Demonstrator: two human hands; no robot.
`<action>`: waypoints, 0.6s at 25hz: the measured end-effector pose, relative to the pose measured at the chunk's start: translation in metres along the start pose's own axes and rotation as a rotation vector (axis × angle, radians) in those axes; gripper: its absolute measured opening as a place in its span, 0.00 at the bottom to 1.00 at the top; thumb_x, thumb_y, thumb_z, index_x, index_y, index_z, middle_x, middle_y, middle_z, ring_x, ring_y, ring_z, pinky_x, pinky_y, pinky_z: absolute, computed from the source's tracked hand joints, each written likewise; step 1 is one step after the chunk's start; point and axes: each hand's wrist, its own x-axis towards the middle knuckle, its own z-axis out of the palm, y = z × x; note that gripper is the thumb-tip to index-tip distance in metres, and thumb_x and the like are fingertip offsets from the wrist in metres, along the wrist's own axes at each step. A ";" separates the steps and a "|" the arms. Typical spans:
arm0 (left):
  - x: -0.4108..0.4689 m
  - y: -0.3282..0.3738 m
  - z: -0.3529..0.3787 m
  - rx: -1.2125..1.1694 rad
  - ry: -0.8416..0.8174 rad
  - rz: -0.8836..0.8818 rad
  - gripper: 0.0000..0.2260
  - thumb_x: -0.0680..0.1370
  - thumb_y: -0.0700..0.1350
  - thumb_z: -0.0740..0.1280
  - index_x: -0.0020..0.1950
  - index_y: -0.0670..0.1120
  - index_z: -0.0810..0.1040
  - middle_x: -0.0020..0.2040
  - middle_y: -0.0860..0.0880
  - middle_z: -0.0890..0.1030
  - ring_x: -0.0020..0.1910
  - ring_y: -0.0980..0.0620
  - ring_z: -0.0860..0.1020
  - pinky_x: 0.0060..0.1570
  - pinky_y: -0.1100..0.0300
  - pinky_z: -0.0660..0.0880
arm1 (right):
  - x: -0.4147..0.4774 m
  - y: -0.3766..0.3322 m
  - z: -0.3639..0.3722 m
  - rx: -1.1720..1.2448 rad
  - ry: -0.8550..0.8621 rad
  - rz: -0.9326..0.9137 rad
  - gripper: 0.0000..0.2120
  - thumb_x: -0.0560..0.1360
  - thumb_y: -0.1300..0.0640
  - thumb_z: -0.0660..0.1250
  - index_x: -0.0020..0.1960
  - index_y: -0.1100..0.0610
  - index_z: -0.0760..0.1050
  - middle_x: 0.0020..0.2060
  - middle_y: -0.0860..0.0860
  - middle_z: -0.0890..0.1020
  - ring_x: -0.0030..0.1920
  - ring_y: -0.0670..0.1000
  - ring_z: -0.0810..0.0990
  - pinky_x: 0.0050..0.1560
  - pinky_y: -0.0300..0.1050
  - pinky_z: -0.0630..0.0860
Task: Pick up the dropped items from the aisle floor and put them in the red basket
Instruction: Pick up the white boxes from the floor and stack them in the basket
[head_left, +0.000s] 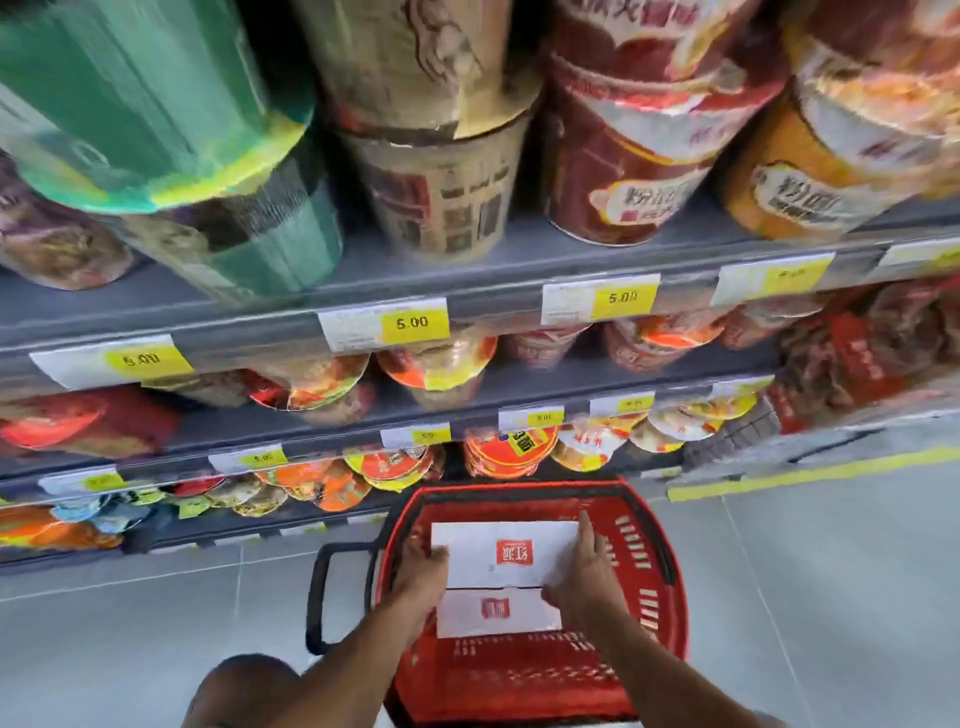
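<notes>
Two-handed hold within the red basket (643, 569): left hand (418, 569) and right hand (589, 566) gripping opposite ends of upper white box (506, 553), kept level, presumably for seating flush beside lower white box (498, 613).

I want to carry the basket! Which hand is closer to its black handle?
Left. The left hand grips the upper white box at its left end, on the side of the black handle. The right hand holds its right end, farther across the red basket.
</notes>
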 end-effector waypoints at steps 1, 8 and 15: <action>0.020 -0.011 0.009 -0.038 0.006 0.012 0.15 0.80 0.45 0.65 0.67 0.47 0.76 0.59 0.43 0.82 0.49 0.45 0.80 0.44 0.57 0.78 | 0.017 0.008 0.013 0.003 0.003 -0.003 0.59 0.68 0.61 0.78 0.82 0.57 0.39 0.76 0.60 0.61 0.73 0.62 0.70 0.72 0.54 0.70; 0.072 -0.029 0.044 -0.188 0.076 -0.066 0.11 0.77 0.35 0.65 0.55 0.46 0.79 0.46 0.43 0.83 0.45 0.41 0.82 0.41 0.53 0.76 | 0.086 0.056 0.067 -0.045 0.028 -0.058 0.62 0.67 0.55 0.81 0.81 0.47 0.35 0.81 0.55 0.53 0.78 0.61 0.61 0.74 0.59 0.69; -0.016 0.026 0.004 0.198 -0.104 0.055 0.34 0.76 0.42 0.73 0.78 0.50 0.62 0.67 0.48 0.77 0.54 0.53 0.76 0.36 0.68 0.72 | 0.022 0.001 0.017 -0.273 -0.075 -0.080 0.57 0.72 0.46 0.76 0.82 0.47 0.35 0.83 0.52 0.41 0.82 0.60 0.43 0.78 0.61 0.60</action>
